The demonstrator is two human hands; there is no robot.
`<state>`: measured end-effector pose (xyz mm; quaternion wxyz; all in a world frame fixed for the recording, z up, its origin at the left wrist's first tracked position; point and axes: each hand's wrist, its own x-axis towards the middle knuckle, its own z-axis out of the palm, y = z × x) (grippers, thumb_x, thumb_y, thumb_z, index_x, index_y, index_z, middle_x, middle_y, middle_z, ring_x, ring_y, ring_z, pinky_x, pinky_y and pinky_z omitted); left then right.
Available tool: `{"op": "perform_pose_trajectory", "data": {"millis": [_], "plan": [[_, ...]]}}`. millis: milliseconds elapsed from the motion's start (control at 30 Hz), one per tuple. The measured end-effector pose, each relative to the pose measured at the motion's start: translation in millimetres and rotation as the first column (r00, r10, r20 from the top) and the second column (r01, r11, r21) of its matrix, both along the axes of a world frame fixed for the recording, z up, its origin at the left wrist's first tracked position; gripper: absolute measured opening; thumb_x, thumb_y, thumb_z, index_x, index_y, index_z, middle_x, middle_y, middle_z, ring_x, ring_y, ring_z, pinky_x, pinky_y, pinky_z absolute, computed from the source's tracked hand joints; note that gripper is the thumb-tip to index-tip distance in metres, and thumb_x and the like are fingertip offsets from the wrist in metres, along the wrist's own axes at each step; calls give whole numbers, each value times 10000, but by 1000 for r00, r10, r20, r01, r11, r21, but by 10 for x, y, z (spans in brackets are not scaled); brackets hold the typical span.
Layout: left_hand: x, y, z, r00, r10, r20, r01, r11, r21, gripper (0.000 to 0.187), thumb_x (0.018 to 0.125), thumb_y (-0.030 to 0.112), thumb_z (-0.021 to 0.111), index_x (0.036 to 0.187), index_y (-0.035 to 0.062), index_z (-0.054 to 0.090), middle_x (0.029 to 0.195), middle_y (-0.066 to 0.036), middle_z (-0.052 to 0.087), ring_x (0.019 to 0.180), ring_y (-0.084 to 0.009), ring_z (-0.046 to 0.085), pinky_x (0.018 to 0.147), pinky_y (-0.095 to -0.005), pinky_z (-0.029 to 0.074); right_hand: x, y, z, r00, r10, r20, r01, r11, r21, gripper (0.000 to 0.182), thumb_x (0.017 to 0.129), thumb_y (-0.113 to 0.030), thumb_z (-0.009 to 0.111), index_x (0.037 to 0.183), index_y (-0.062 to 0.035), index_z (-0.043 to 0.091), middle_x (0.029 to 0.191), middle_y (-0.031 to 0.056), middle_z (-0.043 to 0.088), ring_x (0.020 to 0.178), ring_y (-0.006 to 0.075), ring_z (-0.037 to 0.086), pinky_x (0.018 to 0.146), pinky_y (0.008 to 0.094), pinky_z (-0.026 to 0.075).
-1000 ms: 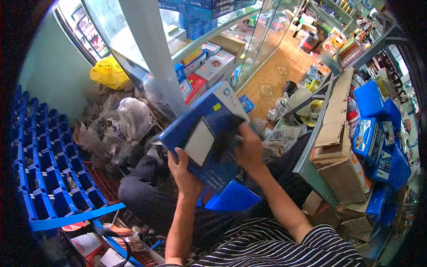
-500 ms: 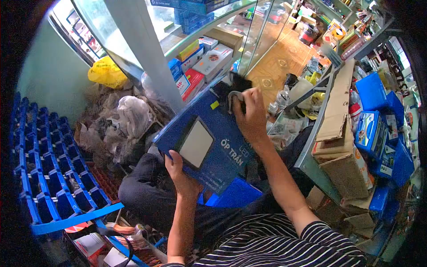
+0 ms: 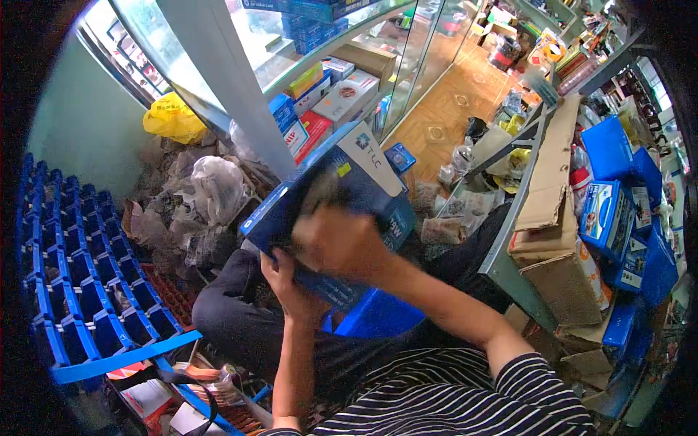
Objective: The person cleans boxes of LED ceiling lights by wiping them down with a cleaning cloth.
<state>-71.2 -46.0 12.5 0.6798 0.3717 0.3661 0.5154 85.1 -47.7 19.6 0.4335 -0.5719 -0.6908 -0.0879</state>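
Note:
A flat dark blue box [image 3: 396, 218] with a white corner lettered "TLC" stands tilted above my lap. My left hand [image 3: 291, 283] grips its lower left edge, thumb on the front. Across the front of the box lies my right hand [image 3: 334, 240], smeared by motion; its fingers and whatever they hold cannot be made out. Part of the front print is hidden behind that hand. Under the box, a bright blue item [image 3: 378, 316] rests on my lap.
Blue slatted racks [image 3: 94, 291] stand at the left, beside plastic bags [image 3: 218, 189]. A glass cabinet post [image 3: 225, 80] rises ahead, with boxes [image 3: 349, 94] on its shelf. Cardboard [image 3: 552, 269] and blue cases [image 3: 607, 218] are at the right. A small blue box [image 3: 400, 157] lies beyond.
My right hand has moved from the box's upper right corner down and left across its front. The white "TLC" corner now shows, and the dark cloth-like thing there is out of sight.

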Motion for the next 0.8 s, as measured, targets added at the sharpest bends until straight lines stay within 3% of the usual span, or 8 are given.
{"op": "perform_pose_trajectory", "data": {"millis": [100,167,367,500,567,633,700,800], "plan": [[-132,69,-91,997,83,8,-83,997,-7,557,1025,486,457,1311,12,515,1259,-134,603,1114,-286,607,966,-436,495,80,-97,-258,984,46,169,-40,998,-40,286,858,-222,656,1087,-83,558,903,149,572,795,345,617,697,477,521],[-219,107,-111,979,96,178,-84,994,-73,545,1014,460,506,1317,6,493,1206,-125,615,1071,-268,623,912,-411,519,382,26,-48,902,-426,73,427,904,-2,354,908,-236,629,1189,-40,539,961,201,606,866,419,613,805,509,508],[-228,94,-14,962,217,168,-166,948,-273,544,985,420,591,1336,18,483,1164,-125,621,1012,-274,626,923,-415,503,736,-228,153,821,-282,-496,5,872,-489,401,987,-248,577,1293,-4,490,1163,257,568,1092,454,571,922,495,475],[-133,403,-21,827,502,-252,-384,833,399,608,860,219,782,1343,38,461,1091,-84,603,1011,-229,595,957,-390,472,511,-419,381,899,-170,-404,-3,919,-395,570,889,-182,687,1398,-66,458,1136,227,586,1054,435,590,905,483,496],[-166,448,381,580,669,-465,-70,610,789,665,790,196,832,1322,34,466,1089,-88,614,1021,-209,597,955,-363,475,437,-482,400,988,-70,-135,16,930,-366,663,825,-157,738,1428,-114,466,1115,205,599,1027,410,607,902,470,507],[-209,435,471,641,448,-623,188,695,694,692,727,177,872,1282,32,486,1083,-97,635,1019,-200,611,946,-343,484,342,-450,464,994,113,1,-106,932,-346,713,721,-125,802,1378,-123,526,1118,195,597,1025,395,605,885,453,517],[-200,446,248,844,-301,-444,440,861,254,686,669,161,903,1224,31,522,1071,-111,664,1003,-202,637,928,-329,497,281,-452,437,977,204,61,-173,929,-328,704,654,-125,839,1317,-155,602,1117,170,603,1022,369,612,873,449,524],[-190,463,-81,781,-287,-554,495,825,271,669,620,156,928,1166,31,562,1040,-139,691,978,-208,668,892,-346,517,378,-573,396,969,232,83,-191,920,-343,650,733,-167,775,1354,-184,583,1096,176,610,976,354,632,861,457,534]]}}
